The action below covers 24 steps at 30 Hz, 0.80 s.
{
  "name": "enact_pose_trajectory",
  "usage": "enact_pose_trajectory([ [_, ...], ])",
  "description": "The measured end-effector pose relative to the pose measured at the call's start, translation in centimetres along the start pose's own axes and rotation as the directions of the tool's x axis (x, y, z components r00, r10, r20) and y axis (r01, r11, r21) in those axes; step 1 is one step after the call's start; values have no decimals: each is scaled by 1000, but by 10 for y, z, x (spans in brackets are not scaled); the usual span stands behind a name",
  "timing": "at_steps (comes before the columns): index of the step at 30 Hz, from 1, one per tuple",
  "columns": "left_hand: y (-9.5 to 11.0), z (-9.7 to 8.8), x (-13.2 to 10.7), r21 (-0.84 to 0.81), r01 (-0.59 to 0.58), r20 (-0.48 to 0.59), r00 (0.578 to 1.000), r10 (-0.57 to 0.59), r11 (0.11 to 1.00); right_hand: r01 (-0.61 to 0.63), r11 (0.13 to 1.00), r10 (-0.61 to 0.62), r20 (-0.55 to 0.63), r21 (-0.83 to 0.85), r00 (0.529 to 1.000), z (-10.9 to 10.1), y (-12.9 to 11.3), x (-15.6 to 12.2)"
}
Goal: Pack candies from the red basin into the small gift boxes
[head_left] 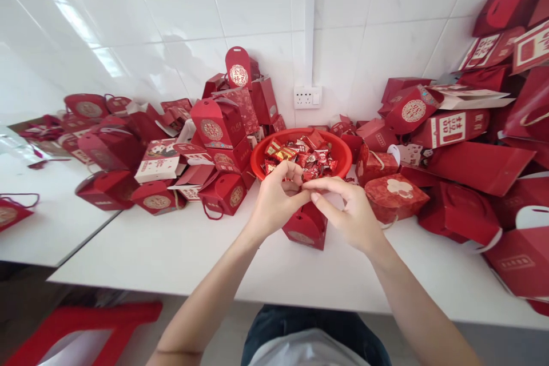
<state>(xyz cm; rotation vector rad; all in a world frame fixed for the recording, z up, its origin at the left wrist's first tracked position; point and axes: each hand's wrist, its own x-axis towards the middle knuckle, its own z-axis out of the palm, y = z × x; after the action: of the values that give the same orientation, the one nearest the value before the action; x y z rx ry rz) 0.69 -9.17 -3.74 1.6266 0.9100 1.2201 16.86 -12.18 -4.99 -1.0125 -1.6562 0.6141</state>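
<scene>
A small red gift box (305, 227) with a round gold emblem stands on the white table in front of me. My left hand (281, 197) and my right hand (345, 206) meet at its top, thumbs and forefingers pinched together there. The fingers cover the box's upper edge, so its closure is hidden. Right behind the hands is a red plastic basket (258, 164) holding many wrapped candies (311, 157) in red and gold. My hands hide part of its front rim.
Stacked red gift boxes (221, 126) fill the table's left side. More boxes (397, 194) pile up high on the right. A white tiled wall with a power socket (307, 97) stands behind. Below the table at left is a red stool (115, 320).
</scene>
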Motion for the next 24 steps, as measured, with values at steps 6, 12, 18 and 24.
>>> enact_pose_trajectory([
  [6,-7,6,-4,89,-24,6,1000,24,996,-7,999,8,-31,44,999,-1,7,-2],
  [12,-5,9,-9,141,-88,-26,995,93,986,13,995,-10,-31,100,999,-2,5,-5],
  [18,-2,-10,-12,84,-44,-146,988,56,996,-19,990,39,-142,138,989,-14,15,-9],
  [24,13,-51,-27,-68,19,-203,979,-32,998,-144,984,158,-144,102,977,-24,46,-26],
])
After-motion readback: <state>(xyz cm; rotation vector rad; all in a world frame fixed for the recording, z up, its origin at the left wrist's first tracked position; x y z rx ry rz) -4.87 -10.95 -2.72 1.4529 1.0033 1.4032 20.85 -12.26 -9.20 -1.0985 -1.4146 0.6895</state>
